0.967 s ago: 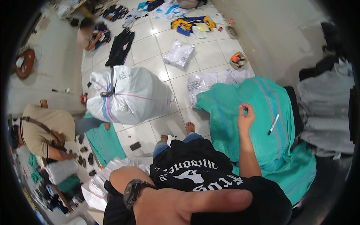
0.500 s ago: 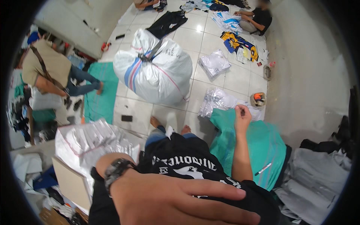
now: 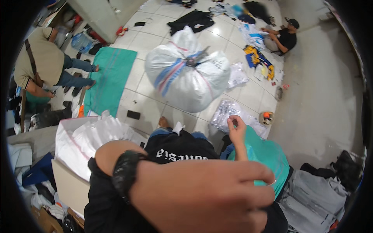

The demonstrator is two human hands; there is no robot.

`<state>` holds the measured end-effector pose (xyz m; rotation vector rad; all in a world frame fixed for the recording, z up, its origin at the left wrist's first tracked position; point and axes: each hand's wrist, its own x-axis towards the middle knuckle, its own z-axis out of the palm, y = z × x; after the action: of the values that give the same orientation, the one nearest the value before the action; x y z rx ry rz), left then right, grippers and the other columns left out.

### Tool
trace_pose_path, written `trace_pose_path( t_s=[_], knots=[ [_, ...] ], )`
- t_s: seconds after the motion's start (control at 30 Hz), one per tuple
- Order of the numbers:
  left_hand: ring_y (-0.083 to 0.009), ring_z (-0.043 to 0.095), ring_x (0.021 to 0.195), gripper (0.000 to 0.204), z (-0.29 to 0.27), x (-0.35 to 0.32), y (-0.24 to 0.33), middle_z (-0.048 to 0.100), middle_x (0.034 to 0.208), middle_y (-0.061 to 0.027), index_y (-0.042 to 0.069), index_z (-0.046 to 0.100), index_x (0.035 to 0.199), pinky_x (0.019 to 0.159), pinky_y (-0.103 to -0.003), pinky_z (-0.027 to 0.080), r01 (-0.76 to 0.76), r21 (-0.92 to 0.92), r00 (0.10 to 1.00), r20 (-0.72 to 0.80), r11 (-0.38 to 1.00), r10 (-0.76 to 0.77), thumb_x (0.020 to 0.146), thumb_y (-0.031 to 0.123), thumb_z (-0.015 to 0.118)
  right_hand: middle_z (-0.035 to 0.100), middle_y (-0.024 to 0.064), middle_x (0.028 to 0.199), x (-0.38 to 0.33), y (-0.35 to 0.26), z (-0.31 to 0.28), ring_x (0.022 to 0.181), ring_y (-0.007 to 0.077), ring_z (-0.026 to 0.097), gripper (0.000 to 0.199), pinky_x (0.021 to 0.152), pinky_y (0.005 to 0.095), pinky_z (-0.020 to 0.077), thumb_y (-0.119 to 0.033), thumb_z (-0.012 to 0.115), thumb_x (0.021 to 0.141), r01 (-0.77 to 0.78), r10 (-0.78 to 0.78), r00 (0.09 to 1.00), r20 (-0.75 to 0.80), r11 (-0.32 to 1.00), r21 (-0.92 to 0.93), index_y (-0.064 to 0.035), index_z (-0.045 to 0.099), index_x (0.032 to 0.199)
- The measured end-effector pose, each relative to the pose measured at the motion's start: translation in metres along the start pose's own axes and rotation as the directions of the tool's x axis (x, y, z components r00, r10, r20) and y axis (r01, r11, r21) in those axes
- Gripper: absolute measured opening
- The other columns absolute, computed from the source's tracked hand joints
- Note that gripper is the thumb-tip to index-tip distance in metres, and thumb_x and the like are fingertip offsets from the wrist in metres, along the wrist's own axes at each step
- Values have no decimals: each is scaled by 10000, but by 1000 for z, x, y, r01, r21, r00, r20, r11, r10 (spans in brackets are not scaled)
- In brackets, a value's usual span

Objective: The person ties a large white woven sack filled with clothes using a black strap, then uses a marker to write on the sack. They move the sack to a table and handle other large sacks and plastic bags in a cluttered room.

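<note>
My left hand [image 3: 206, 190], with a black watch on its wrist, fills the lower middle close to the camera. Its fingers curl inward, a little blurred, and their tips are hidden. Farther right, my right hand [image 3: 237, 127] is raised above a green woven sheet [image 3: 268, 153], thumb and forefinger drawn together. Whether anything sits in that pinch is too small to tell. Just beyond it lie clear-wrapped white packets [image 3: 227, 112] on the tiles. A large tied white sack [image 3: 186, 77] with blue and red stripes stands ahead.
At left, a person [image 3: 42, 62] in a tan shirt stands by a green mat [image 3: 110, 77]. Another person [image 3: 285, 37] sits at the far right among clothes. A white sack in a box [image 3: 72, 188] is at my left, grey fabric [image 3: 311, 194] at my right. A phone [image 3: 133, 115] lies ahead.
My left hand's fingers, spread before, are now curled, and that hand has risen slightly. The view has shifted, moving the striped sack rightward in it. My right hand stays pinched.
</note>
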<state>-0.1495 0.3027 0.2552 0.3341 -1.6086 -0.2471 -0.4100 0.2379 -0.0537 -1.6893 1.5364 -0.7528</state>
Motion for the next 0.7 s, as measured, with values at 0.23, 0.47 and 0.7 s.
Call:
trace_pose_path(
  t_s=[0.23,0.47,0.7],
  knots=[
    [-302,650,932,300,-97,-54,-68,666,1013,-131,61,638,1132,873,-400,501,622,115,582,593,774,-556,851,164,662,681,131,885,9,-37,49,836,249,663,213,793,343,515,-144,678,857,-41,44,994,98,998,-37,7,657,1006],
    [-257,673,991,358,-165,-113,-123,685,1065,-152,-6,596,1190,882,-364,500,810,356,376,293,466,-879,857,104,666,690,71,870,36,-29,52,788,147,650,207,657,284,508,-139,691,866,8,-9,998,65,1000,15,9,658,1008],
    [-275,631,1025,311,-231,57,-76,655,1115,-166,-28,616,1150,911,-362,494,78,692,997,-45,717,-65,939,190,547,674,147,921,110,-29,39,851,287,668,251,766,365,520,-158,687,849,72,-73,997,26,997,33,7,645,1033]
  ],
)
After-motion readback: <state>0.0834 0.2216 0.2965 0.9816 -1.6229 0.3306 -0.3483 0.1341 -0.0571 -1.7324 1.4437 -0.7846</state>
